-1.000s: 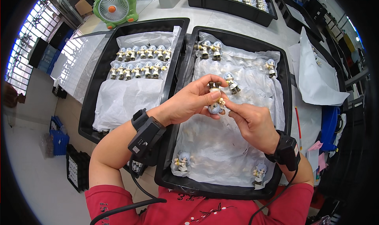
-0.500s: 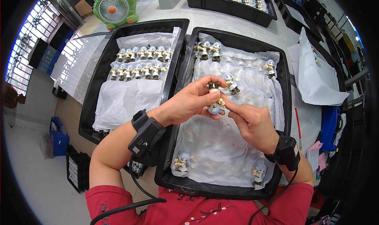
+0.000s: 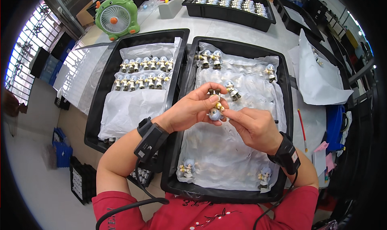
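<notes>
My left hand (image 3: 193, 109) holds a small figurine (image 3: 215, 113) upside down, with dark boots up and pale blue hair down. The fingers of my right hand (image 3: 256, 127) are pinched at the figurine's side. A short dark end shows beyond the right knuckles; what those fingers hold is hidden. Both hands are over a black tray (image 3: 287, 105) lined with white paper. In it lie a figurine (image 3: 232, 90) just beyond my hands, a pair of figurines (image 3: 210, 59) at the far left, one figurine (image 3: 270, 72) at the far right, and figurines (image 3: 187, 168) (image 3: 264, 177) in the near corners.
A second black tray (image 3: 93, 121) at the left carries two rows of figurines (image 3: 145, 64) on paper. Farther back stand a green fan (image 3: 115, 18), a tape dispenser (image 3: 170, 9) and another filled tray (image 3: 225, 17). A red brush (image 3: 302, 129) and a paper-covered tray (image 3: 320, 82) are at the right.
The view has shifted slightly, so the far trays and fan appear lower. The figurine stays upside down in my left hand, turned a little, and my right fingers remain against its side.
</notes>
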`<action>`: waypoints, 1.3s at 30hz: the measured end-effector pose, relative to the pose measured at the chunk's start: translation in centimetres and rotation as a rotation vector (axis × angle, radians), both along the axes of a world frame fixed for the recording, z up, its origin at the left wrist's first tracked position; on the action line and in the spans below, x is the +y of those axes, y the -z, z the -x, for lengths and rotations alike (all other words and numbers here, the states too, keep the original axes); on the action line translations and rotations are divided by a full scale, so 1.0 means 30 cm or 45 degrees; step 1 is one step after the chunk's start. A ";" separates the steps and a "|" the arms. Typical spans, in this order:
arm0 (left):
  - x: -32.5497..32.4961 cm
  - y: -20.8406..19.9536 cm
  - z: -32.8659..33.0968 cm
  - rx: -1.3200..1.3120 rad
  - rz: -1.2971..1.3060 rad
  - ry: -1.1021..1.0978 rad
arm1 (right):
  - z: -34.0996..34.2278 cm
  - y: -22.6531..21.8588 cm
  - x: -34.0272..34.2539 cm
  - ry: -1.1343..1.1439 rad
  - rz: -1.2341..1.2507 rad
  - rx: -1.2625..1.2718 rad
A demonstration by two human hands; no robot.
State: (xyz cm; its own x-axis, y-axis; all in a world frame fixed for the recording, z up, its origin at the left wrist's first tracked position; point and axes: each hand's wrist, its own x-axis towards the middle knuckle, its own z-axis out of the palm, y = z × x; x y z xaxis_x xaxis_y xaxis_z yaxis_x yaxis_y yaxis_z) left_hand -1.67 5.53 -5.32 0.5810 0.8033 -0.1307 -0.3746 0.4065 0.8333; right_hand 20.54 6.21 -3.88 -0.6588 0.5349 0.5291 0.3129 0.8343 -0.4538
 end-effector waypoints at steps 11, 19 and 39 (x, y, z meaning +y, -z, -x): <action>-0.003 -0.002 0.002 0.026 -0.011 0.003 | -0.006 -0.002 0.000 -0.035 -0.246 -0.080; -0.002 -0.004 -0.001 0.019 -0.022 0.005 | 0.000 -0.011 -0.004 -0.041 -0.181 -0.085; 0.001 0.004 -0.002 -0.023 -0.036 -0.075 | -0.003 -0.019 -0.004 0.120 0.464 0.102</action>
State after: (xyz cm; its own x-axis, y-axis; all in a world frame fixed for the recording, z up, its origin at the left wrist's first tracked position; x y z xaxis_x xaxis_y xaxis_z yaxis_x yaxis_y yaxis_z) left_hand -1.62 5.57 -5.44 0.5345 0.8395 -0.0978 -0.4121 0.3599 0.8371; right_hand 20.64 6.10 -3.30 -0.5619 0.7537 0.3408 0.3322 0.5830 -0.7415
